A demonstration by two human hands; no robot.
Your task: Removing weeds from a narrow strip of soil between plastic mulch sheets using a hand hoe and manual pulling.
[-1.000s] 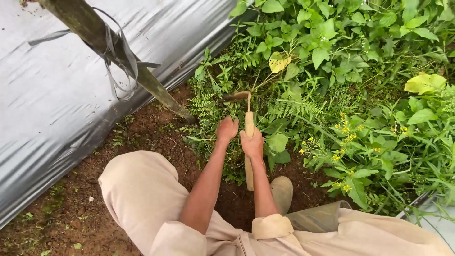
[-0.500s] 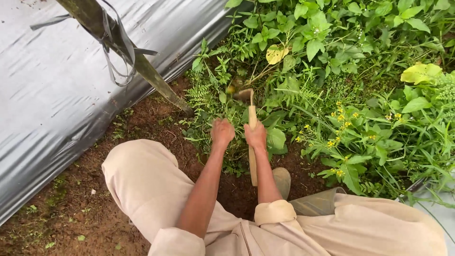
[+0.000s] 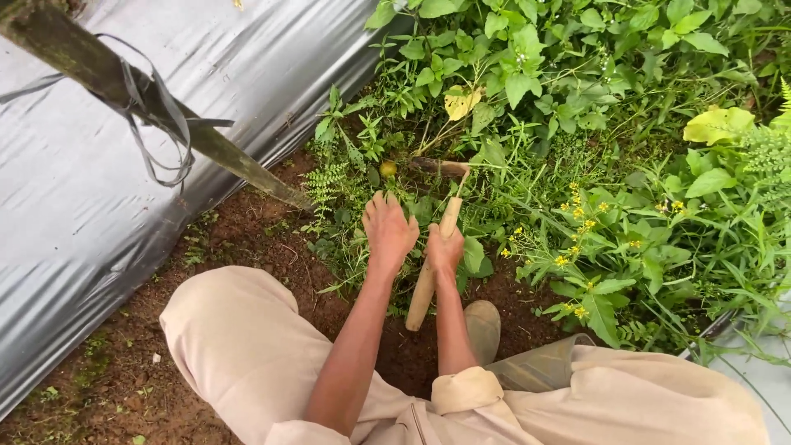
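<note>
The hoe (image 3: 431, 247) has a pale, smooth wooden handle and a dull, dirt-caked metal blade at 12 o'clock. The sheet (image 3: 74, 214) at 9 o'clock is glossy grey plastic, wrinkled. The post (image 3: 165, 124) is rough, weathered wood. The trousers (image 3: 239, 346) are matt beige cloth. The soil (image 3: 247, 231) is crumbly brown.

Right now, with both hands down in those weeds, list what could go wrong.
1. The left hand is spread in the weeds close to the blade of the hand hoe that the right hand grips; a short pull could nick the fingers.
2. The blade is half hidden by leaves, so aim may be poor.
3. The foot sits just behind the handle's end and might get bumped.
</note>
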